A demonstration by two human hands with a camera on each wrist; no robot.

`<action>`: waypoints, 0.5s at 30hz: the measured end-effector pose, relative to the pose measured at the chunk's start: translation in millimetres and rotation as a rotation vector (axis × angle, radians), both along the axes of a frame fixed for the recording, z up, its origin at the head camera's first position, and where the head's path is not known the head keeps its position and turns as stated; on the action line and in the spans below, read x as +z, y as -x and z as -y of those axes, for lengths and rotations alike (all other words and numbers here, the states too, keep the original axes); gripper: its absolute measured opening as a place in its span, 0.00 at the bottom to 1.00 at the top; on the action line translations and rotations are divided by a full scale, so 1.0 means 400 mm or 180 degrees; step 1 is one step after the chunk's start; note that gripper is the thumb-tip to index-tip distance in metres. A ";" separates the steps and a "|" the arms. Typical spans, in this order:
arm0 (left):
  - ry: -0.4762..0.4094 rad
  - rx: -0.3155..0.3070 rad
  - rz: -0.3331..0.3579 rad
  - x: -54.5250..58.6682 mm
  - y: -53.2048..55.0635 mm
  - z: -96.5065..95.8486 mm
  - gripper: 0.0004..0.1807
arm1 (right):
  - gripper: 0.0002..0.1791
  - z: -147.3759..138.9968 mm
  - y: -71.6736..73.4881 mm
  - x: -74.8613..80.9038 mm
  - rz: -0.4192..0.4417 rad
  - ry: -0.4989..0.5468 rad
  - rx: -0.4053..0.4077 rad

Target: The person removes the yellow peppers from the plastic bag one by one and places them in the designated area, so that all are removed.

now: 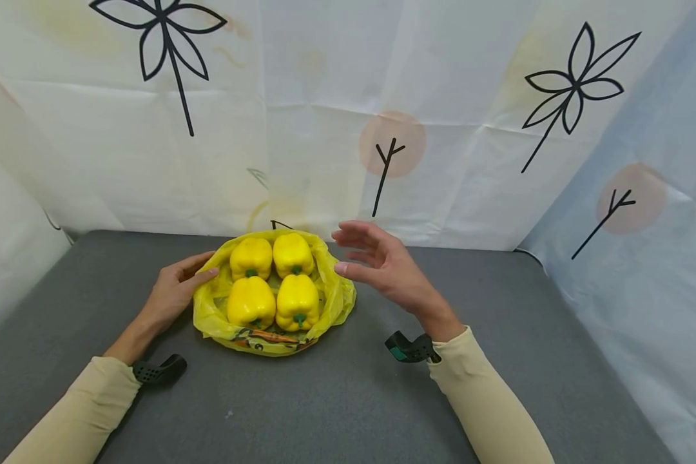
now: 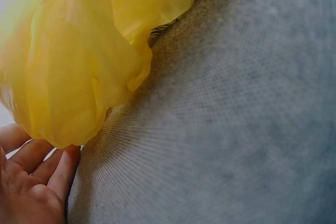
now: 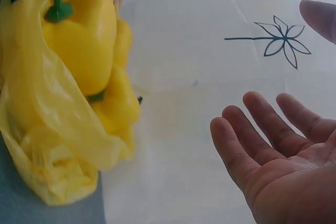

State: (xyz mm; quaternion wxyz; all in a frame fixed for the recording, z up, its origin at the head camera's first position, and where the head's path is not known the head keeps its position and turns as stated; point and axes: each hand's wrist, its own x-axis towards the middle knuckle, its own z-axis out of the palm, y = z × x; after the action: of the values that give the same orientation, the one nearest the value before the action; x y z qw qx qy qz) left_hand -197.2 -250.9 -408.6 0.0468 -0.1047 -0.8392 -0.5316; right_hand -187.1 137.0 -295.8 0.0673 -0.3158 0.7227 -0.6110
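Pale sleeves [image 1: 493, 403] reach forward from the lower corners over a grey table [image 1: 301, 412], a dark band [image 1: 159, 371] at the left wrist. Both hands are well apart: the left hand [image 1: 173, 289] rests against the bag's left side, fingers loosely extended, while the right hand [image 1: 385, 264] hovers just beside its right side, holding nothing, fingers spread and thumb apart. Between them, near the table's far edge, sits a crinkled yellow plastic bag [image 1: 211, 316], mouth open, with four glossy yellow peppers [image 1: 251, 301] inside, two by two, some green stems showing. Behind hangs white cloth [image 1: 319, 64] with black plant drawings.
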 end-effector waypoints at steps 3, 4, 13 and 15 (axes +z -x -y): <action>-0.0015 -0.0004 0.0017 -0.002 0.000 -0.001 0.32 | 0.32 0.016 0.003 -0.016 0.0137 0.0070 0.0080; -0.0019 -0.0005 0.0023 -0.002 0.001 -0.002 0.32 | 0.33 0.019 0.004 -0.022 0.0170 0.0081 0.0102; -0.0037 -0.0018 0.0006 -0.002 0.002 -0.003 0.32 | 0.41 0.047 0.018 -0.072 0.0336 0.0082 0.0237; -0.0027 -0.0013 0.0009 -0.001 0.001 -0.001 0.32 | 0.42 0.052 0.024 -0.087 0.0385 0.0042 0.0241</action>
State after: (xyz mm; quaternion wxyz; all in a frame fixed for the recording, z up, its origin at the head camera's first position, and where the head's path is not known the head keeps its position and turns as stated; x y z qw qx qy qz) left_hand -197.5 -250.6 -409.1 0.0449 -0.1056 -0.8368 -0.5353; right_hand -196.5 116.0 -330.5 0.1318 -0.3058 0.7009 -0.6308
